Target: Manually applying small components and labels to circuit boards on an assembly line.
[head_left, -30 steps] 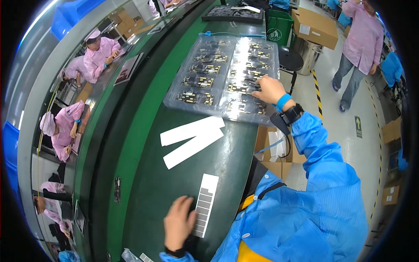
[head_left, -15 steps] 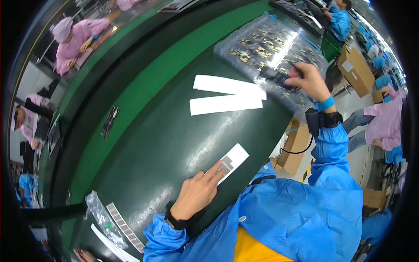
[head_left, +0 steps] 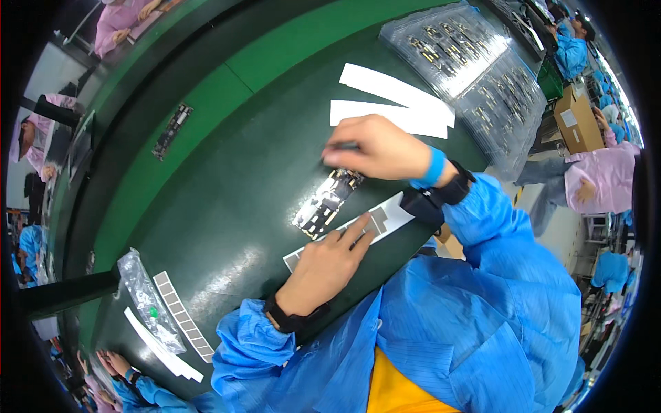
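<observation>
My left hand (head_left: 320, 270) lies with fingers stretched out over a white strip with grey rectangular patches (head_left: 391, 217), its fingertips touching the strip. Just beyond it a long circuit board (head_left: 325, 204), black with shiny metal parts, rests slanted on the dark green tabletop. Above the board's far end is my right hand (head_left: 377, 148), its fingers pinched together and blurred. Something small and dark shows between them, too unclear to name. Whether these fingers touch the board is hard to see.
Two white strips (head_left: 392, 118) overlap beyond my right hand. Clear trays of circuit boards (head_left: 475, 65) stand at the far right. Another board (head_left: 172, 132) lies on the green band at left. A plastic bag (head_left: 150, 303) and a patched strip (head_left: 182, 316) lie near left, by another person's hands (head_left: 113, 363).
My right hand has come from the trays leftward to above the tabletop near my left hand. A circuit board now lies there. The view has shifted, and more of the patched strip shows.
</observation>
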